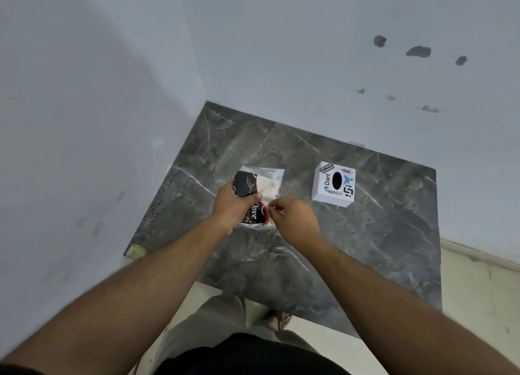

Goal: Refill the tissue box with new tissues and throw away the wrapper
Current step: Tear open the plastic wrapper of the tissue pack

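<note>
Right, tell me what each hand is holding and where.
Left hand grips the tissue pack around its near left side. Right hand pinches the wrapper's near right edge.

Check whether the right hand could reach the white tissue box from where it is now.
Probably yes: the right hand pinches the tissue pack wrapper, and the white tissue box stands apart to its right, with only bare marble table between.
</note>
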